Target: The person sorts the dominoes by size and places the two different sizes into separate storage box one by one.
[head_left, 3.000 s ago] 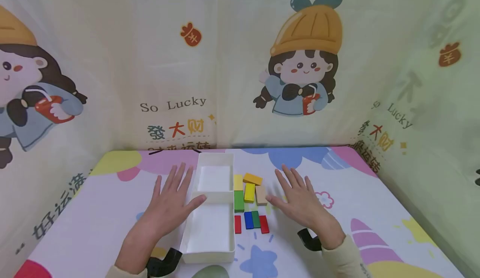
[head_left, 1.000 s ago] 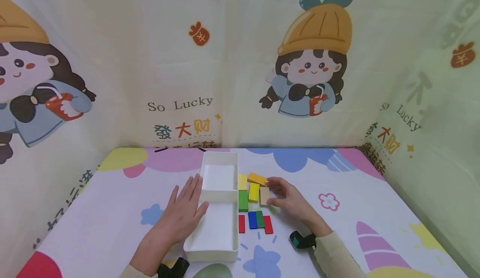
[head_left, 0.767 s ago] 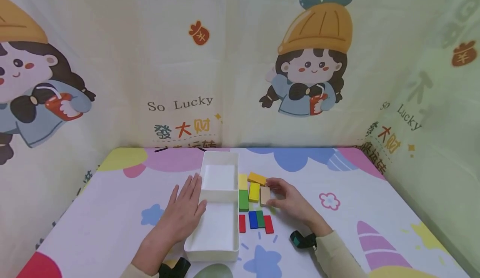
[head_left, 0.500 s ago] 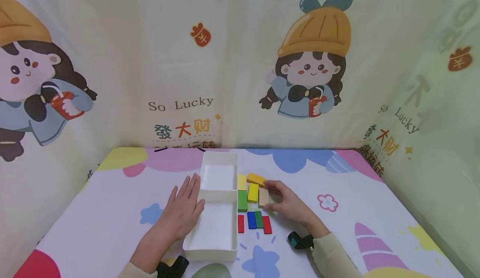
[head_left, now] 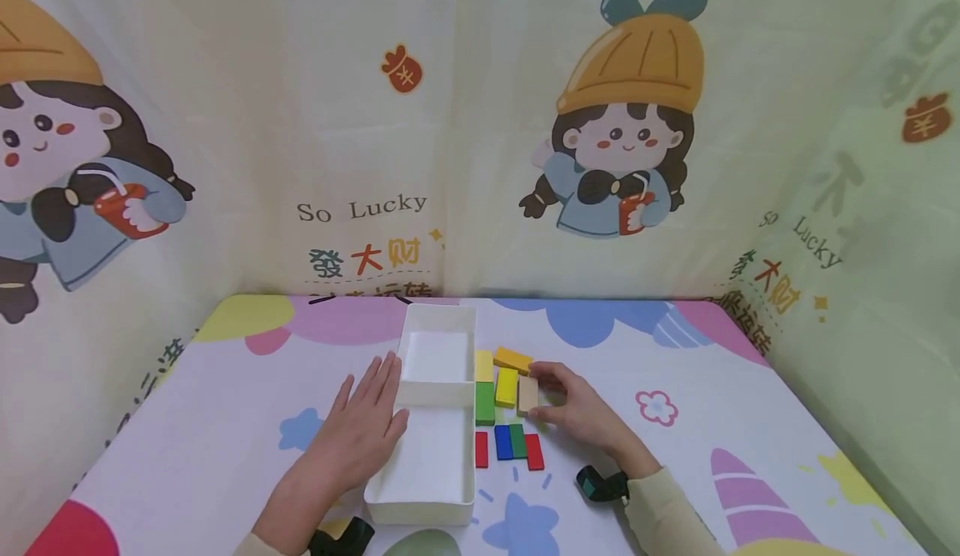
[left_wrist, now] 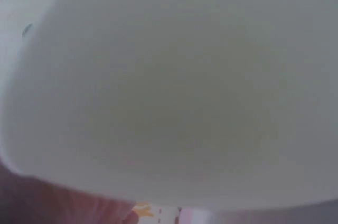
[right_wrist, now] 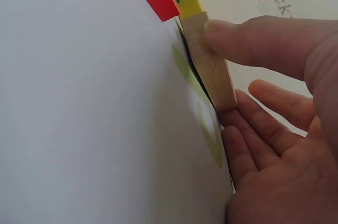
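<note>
In the head view my left hand (head_left: 358, 431) lies with straight fingers along the left side of a white two-compartment box (head_left: 437, 394). The box's pale wall (left_wrist: 174, 76) fills most of the left wrist view. To the right of the box my right hand (head_left: 581, 413) holds a natural wooden block (head_left: 528, 394) between thumb and fingers. Up close in the right wrist view, the thumb presses one end of this wooden block and fingertips touch the other; it still rests on the table. Yellow (head_left: 506, 388), orange (head_left: 513, 360) and green (head_left: 484, 403) blocks lie beside it.
Nearer the front are a blue block (head_left: 503, 443), a dark green block (head_left: 518, 441) and red blocks (head_left: 534, 452), close to the box's right wall. A patterned cloth covers the table (head_left: 187, 456). Behind it hangs a printed curtain (head_left: 495, 256).
Both hands were spread flat over the table three seconds ago. The left has since come against the box, and the right has curled in to the wooden block. Little moves in the last second.
</note>
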Motion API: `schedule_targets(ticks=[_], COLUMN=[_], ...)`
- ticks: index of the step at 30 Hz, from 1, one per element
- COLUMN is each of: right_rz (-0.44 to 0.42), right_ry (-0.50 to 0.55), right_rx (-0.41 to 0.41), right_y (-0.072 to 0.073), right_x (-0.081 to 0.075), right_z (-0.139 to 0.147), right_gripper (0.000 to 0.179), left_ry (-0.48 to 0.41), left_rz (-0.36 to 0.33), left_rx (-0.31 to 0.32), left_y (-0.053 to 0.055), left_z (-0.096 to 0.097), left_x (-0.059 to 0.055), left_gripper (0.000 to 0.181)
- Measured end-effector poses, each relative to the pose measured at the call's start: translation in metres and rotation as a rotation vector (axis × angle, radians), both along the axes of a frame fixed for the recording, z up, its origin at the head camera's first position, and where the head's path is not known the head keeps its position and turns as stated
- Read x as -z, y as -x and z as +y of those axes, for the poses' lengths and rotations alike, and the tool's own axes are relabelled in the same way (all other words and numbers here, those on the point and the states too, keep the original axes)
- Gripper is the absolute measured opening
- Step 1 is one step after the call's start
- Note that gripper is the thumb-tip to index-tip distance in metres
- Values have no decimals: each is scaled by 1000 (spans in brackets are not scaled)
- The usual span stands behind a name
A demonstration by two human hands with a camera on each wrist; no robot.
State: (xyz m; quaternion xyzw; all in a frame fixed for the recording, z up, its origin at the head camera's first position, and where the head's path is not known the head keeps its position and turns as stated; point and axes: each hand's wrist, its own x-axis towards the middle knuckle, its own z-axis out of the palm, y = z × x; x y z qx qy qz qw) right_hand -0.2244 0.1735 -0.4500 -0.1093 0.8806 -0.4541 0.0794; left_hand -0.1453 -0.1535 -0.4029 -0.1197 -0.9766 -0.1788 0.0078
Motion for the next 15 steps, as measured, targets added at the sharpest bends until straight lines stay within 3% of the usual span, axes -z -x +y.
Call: schedule_targets(ticks=[7, 15], right_rz=[8, 8], right_ry=[8, 24], right_rx=[-10, -12], right_y=[2, 0], right_x=[-2, 2], right_z=[0, 4], right_gripper=[68, 70], left_ry=[17, 21], left_rz=[89, 58], left_rx=[-27, -14], left_y=[6, 6], left_z=[3, 3], left_x=[3, 5], left_gripper=[65, 67])
